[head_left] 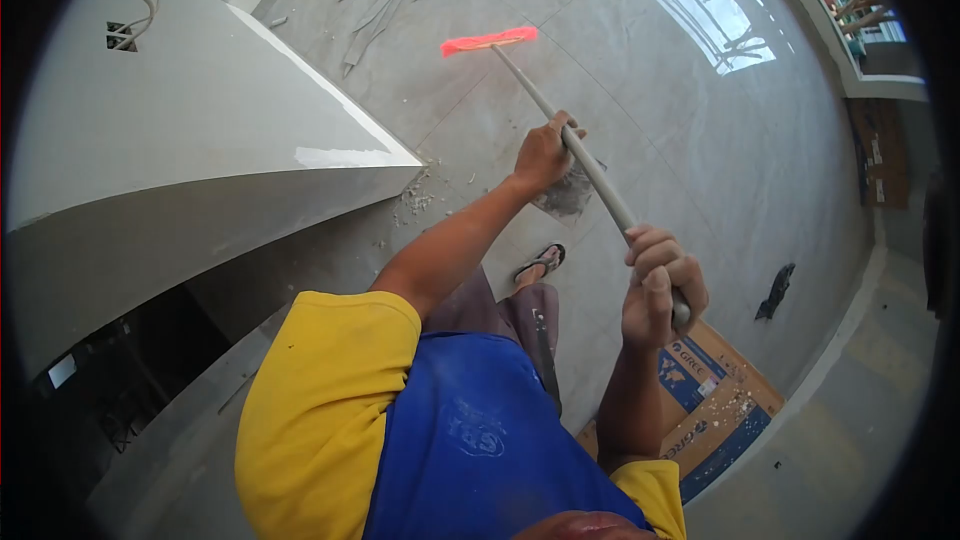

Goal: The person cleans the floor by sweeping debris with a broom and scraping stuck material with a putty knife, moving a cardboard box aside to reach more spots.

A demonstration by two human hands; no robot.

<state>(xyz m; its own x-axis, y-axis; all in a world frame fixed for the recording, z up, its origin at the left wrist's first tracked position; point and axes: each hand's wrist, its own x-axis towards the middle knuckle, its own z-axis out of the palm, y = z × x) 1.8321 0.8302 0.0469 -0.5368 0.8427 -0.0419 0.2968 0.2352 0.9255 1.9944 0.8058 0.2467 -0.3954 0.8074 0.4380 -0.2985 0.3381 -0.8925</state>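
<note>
A broom with bright pink-red bristles (490, 41) and a long grey handle (605, 187) stretches out ahead of me over the tiled floor. My left hand (545, 152) is closed around the middle of the handle. Nearer to my body, my right hand (663, 285) grips the handle close to its top end. The bristle head appears to rest on the floor, away from the loose debris. Behind the handle and my left hand lies a crumpled, see-through grey piece (568, 192), partly hidden, perhaps plastic.
White crumbs of debris (422, 190) lie by the corner of a low wall (240, 90) on the left. Grey strips (390, 5) are scattered farther off. Flattened cardboard (770, 400) lies on the right, with a black scrap (775, 291) beyond it. My sandalled foot (540, 262) stands below.
</note>
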